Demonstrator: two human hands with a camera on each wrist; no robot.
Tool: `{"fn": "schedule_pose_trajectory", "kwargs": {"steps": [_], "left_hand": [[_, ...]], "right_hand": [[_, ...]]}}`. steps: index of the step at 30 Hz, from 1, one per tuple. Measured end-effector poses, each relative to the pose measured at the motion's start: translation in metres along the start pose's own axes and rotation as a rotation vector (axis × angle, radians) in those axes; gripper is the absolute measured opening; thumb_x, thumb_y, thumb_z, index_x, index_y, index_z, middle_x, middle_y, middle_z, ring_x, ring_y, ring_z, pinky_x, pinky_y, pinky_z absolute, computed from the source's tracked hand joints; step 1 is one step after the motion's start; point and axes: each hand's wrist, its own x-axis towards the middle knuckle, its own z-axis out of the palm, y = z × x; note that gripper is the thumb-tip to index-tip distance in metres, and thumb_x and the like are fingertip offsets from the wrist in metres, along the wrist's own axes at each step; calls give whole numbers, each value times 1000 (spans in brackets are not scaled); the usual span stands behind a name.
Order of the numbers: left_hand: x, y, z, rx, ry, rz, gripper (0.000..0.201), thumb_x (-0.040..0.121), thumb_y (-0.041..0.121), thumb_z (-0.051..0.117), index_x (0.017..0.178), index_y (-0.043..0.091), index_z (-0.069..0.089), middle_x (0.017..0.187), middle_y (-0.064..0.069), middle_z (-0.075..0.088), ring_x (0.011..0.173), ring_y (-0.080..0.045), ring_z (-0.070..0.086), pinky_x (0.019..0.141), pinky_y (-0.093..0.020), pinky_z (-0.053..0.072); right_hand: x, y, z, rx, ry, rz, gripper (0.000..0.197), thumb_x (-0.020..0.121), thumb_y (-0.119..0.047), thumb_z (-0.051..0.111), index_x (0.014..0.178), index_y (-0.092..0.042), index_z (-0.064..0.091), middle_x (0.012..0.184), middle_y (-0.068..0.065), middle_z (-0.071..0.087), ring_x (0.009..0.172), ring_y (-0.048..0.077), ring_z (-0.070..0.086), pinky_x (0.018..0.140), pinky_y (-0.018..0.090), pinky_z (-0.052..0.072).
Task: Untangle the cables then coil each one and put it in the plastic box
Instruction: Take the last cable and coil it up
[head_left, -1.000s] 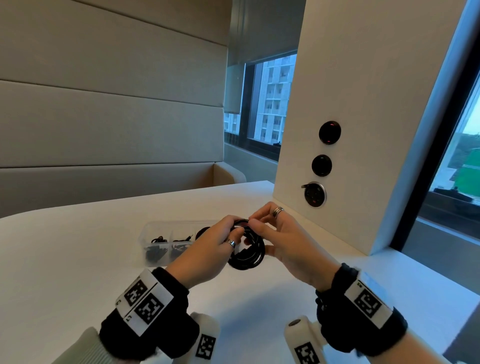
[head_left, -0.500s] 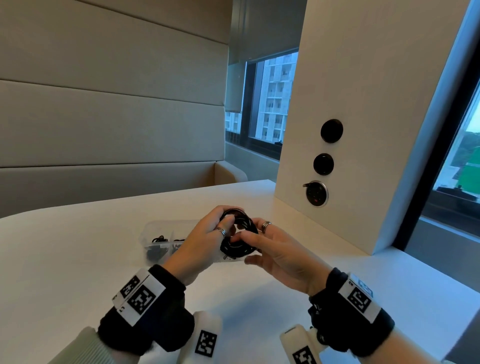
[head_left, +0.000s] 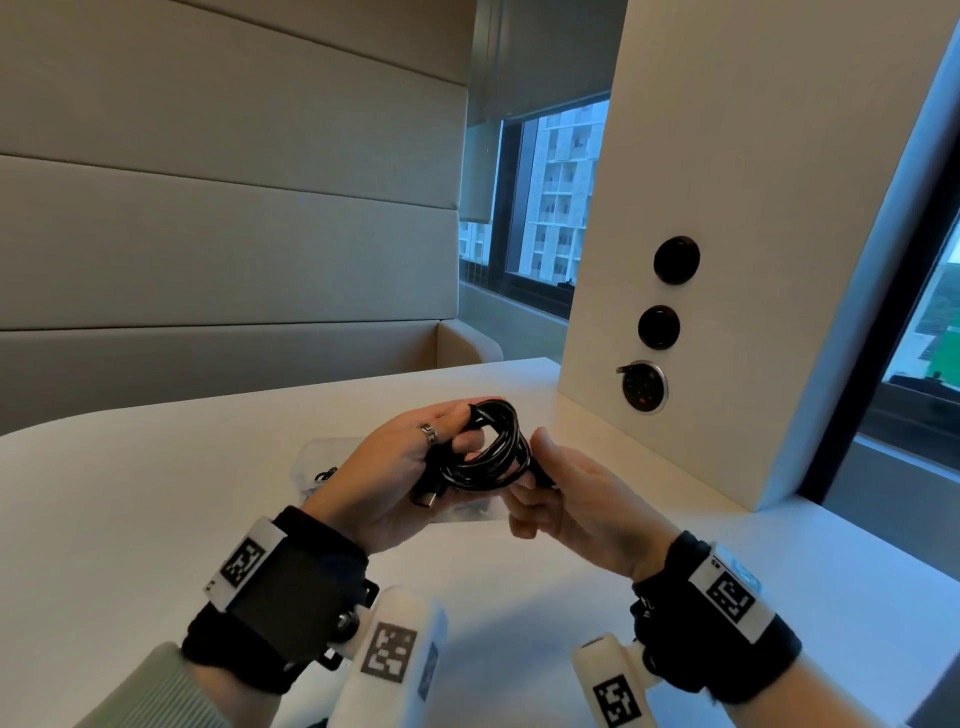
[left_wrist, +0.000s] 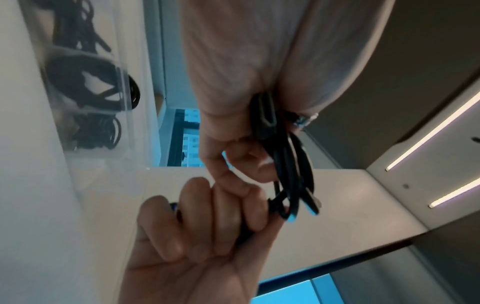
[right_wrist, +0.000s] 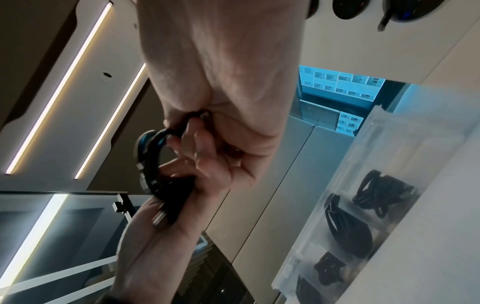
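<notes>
White table (head_left: 156, 509) (padded booth wall (head_left: 208, 249) behind) — both hands' fingers pinching coiled cable (head_left: 488, 452).

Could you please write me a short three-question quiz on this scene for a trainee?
1. True or false: both hands hold the coiled cable.
2. Where is the coil? A in the plastic box; B above the table, between the left hand and the right hand; C on the bench.
3. What already lies in the box?

Key: 1 true. 2 B. 3 Other coiled black cables.
</notes>
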Motion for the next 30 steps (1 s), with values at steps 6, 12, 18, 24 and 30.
{"fn": "schedule_pose_trajectory", "kwargs": {"steps": [6,12,18,24,30], "left_hand": [[-2,-1,2,219,-20,-86,31,86,27,49,64,15,68,59,1,38,54,-10,39,78,-32,46],[2,-11,1,424,6,-130,34,93,21,49,65,17,69,58,4,50,50,-8,45,46,-17,38],[2,-11,2,542,82,-107,21,90,29,54,73,18,57,55,6,48,43,-7,40,38,-14,27],[5,-14,1,375,83,-107,23,81,34,59,61,23,63,55,6,44,55,-11,34,42,-16,21],[7,-15,2,174,57,-140,17,76,26,59,85,11,62,61,1,52,66,-12,46,45,-16,36]], "right_hand": [[-8,-13,-33,-779,88,-95,24,82,-54,54,68,-34,58,59,-12,43,57,7,37,57,19,33],[-14,-26,-51,-1263,189,-234,21,84,-55,51,74,-37,54,64,-17,53,58,4,46,56,18,35],[-12,-23,-51,-1561,374,-519,42,85,-54,43,79,-19,65,59,-16,39,56,2,32,50,18,33],[-5,-22,-56,-1559,402,-368,49,82,-60,36,84,-21,66,63,-10,49,58,9,43,52,16,32],[-6,-20,-50,-765,521,-193,11,85,-20,67,77,-14,60,59,-2,62,52,12,58,52,22,46]]}}
